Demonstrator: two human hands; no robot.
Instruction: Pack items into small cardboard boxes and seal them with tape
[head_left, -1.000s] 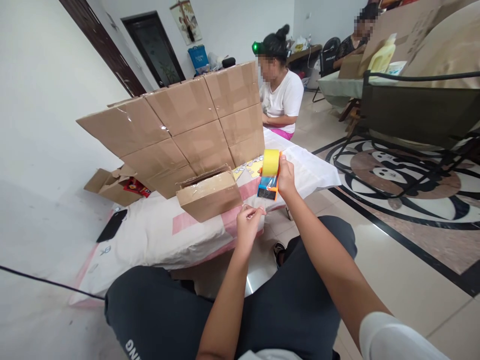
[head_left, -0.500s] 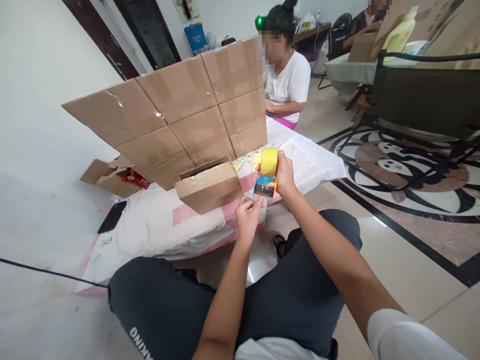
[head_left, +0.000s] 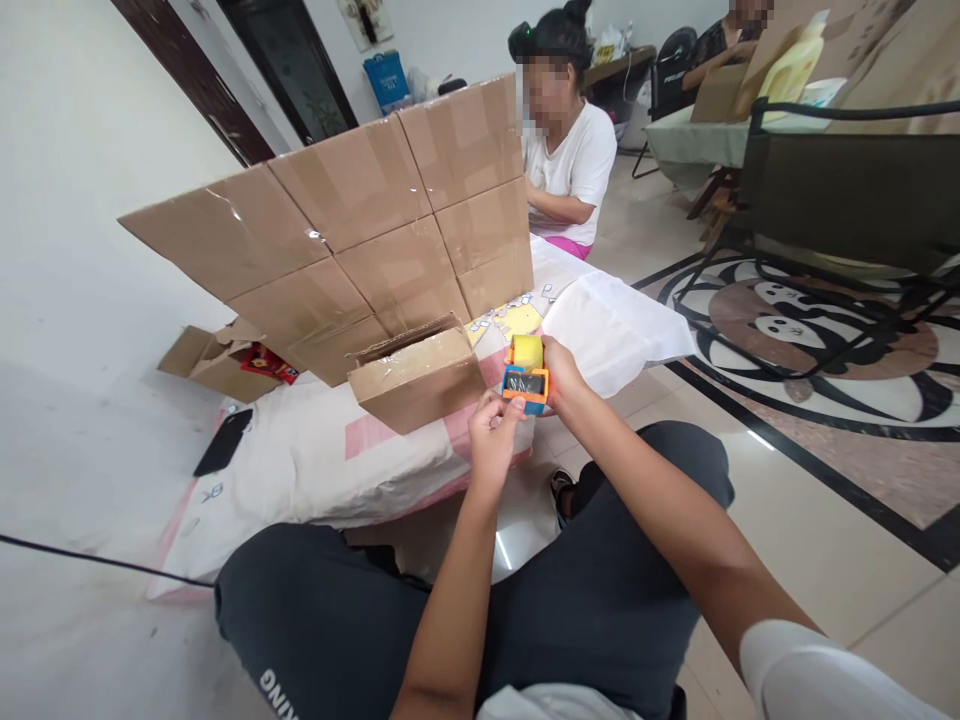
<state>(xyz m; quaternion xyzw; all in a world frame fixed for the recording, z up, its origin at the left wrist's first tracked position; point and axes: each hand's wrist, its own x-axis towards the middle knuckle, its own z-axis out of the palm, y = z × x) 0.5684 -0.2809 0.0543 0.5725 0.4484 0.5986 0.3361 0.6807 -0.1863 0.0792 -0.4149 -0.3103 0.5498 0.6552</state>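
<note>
My right hand (head_left: 564, 375) is closed around a tape dispenser (head_left: 525, 385), blue and orange with a yellow roll of tape (head_left: 527, 352) on it. Its dark, shiny roller faces me. My left hand (head_left: 491, 425) is pinched at the dispenser's front edge, thumb against forefinger, on what looks like the loose end of the clear tape; the fingers mostly hide it. Just beyond my left hand, a small cardboard box (head_left: 420, 385) rests on the cloth-covered table, its narrow top side partly open.
A tall panelled cardboard divider (head_left: 390, 200) stands across the low table (head_left: 300, 480). To the left lie a black phone (head_left: 223, 442) and an open carton (head_left: 217, 365) with a red packet. A person in a white shirt (head_left: 577, 160) sits behind the divider. At right stands a dark chair (head_left: 847, 190).
My right hand has lowered the tape dispenser and tipped it, so its roller end now sits right against my left fingers. My left hand has barely moved and stays pinched.
</note>
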